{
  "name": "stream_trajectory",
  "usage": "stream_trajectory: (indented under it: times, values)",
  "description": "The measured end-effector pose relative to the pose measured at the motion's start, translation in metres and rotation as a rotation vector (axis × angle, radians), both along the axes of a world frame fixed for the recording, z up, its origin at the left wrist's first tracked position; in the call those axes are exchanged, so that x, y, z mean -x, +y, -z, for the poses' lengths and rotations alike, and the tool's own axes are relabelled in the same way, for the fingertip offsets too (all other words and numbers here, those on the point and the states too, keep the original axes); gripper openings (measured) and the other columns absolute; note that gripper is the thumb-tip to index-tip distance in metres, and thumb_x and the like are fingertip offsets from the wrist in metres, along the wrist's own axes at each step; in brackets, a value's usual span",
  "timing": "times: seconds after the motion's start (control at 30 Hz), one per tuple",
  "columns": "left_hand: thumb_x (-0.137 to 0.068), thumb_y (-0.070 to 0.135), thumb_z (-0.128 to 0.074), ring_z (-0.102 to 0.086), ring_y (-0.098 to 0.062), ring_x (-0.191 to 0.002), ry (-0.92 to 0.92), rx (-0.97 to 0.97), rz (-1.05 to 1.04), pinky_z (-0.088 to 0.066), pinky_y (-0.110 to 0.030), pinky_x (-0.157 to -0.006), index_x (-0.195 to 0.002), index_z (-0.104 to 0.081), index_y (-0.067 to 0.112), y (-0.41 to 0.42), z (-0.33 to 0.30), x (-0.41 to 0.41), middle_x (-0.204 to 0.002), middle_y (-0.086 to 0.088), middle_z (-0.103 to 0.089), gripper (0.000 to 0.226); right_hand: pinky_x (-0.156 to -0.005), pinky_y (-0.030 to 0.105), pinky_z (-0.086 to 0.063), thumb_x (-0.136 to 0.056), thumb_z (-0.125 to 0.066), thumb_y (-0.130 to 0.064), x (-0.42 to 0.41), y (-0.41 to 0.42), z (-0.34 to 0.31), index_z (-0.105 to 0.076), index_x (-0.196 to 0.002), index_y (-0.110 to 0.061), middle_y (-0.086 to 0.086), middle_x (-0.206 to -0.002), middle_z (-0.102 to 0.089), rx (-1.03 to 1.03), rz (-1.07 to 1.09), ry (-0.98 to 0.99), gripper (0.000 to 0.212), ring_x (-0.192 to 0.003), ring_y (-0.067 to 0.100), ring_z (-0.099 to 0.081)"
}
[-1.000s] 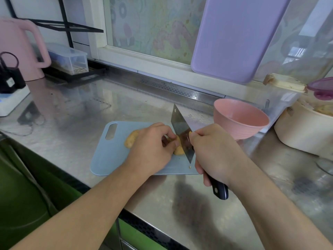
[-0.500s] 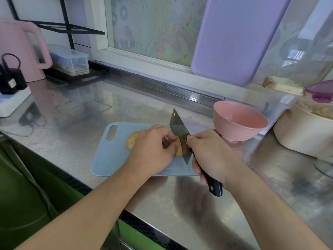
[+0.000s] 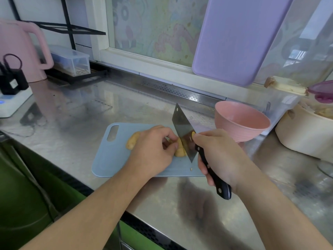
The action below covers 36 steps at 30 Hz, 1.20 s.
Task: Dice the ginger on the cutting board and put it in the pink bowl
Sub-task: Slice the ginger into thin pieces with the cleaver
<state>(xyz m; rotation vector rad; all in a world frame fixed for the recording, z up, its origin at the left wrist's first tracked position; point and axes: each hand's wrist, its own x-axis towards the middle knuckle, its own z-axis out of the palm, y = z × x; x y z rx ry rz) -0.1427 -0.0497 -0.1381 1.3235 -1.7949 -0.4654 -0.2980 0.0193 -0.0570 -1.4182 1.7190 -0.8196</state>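
One knobbly yellow ginger root (image 3: pixel 178 149) on one pale blue plastic cutting board (image 3: pixel 115 156), pinned by curled left hand (image 3: pixel 153 150); right hand (image 3: pixel 221 156) gripping one black-handled steel cleaver (image 3: pixel 183 130); one ribbed pink bowl (image 3: pixel 241 121) beside.

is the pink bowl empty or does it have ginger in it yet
Empty, as far as its visible inside shows: the pink bowl shows only bare pink. The ginger is on the cutting board.

No legible text, label, brand or number on anything in view.
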Motion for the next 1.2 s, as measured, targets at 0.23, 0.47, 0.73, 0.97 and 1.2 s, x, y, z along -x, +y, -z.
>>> stream_trajectory:
  times: [0.23, 0.47, 0.73, 0.97, 1.2]
  values:
    - [-0.087, 0.025, -0.081, -0.064, -0.003, -0.080, 0.000, -0.001, -0.005, -0.048, -0.016, -0.076, -0.085, -0.076, 0.026, 0.000, -0.001, 0.000, -0.088, 0.014, -0.069, 0.006, -0.039, 0.020, -0.032, -0.110, -0.045, -0.025, 0.006, 0.004, -0.007, -0.054, -0.094, 0.004, 0.018, -0.049, -0.050, 0.038, 0.011, -0.018, 0.035, -0.029, 0.023, -0.041]
    - [-0.086, 0.019, -0.081, -0.064, -0.001, -0.078, -0.002, 0.015, -0.009, -0.045, -0.007, -0.073, -0.079, -0.075, 0.027, 0.000, 0.000, 0.000, -0.089, 0.015, -0.067, 0.012, -0.041, 0.023, -0.034, -0.110, -0.044, -0.024, -0.001, 0.003, -0.004, -0.062, -0.095, 0.000, 0.016, -0.048, -0.051, 0.021, -0.009, -0.028, 0.033, -0.029, 0.023, -0.042]
    - [-0.086, 0.018, -0.081, -0.063, -0.001, -0.077, -0.002, 0.027, -0.011, -0.040, -0.002, -0.068, -0.077, -0.075, 0.026, 0.000, -0.001, -0.001, -0.087, 0.014, -0.067, 0.014, -0.041, 0.026, -0.036, -0.109, -0.042, -0.022, -0.004, 0.003, -0.003, -0.056, -0.080, -0.007, 0.017, -0.048, -0.051, 0.029, -0.003, -0.013, 0.035, -0.030, 0.024, -0.042]
    - [-0.085, 0.015, -0.082, -0.064, -0.004, -0.081, 0.010, 0.036, -0.010, -0.040, -0.002, -0.068, -0.075, -0.075, 0.024, 0.000, 0.000, 0.000, -0.085, 0.012, -0.066, 0.014, -0.042, 0.026, -0.036, -0.107, -0.040, -0.019, -0.005, -0.002, -0.004, -0.057, -0.083, -0.003, 0.015, -0.046, -0.051, 0.015, -0.005, 0.026, 0.033, -0.028, 0.024, -0.042]
    - [-0.084, 0.015, -0.082, -0.063, -0.004, -0.081, 0.001, 0.045, -0.016, -0.039, -0.002, -0.068, -0.074, -0.076, 0.023, 0.000, -0.001, 0.000, -0.084, 0.010, -0.067, 0.015, -0.042, 0.025, -0.035, -0.106, -0.041, -0.016, -0.008, -0.010, -0.004, -0.057, -0.097, 0.010, 0.014, -0.045, -0.051, -0.008, -0.005, 0.039, 0.032, -0.026, 0.023, -0.042]
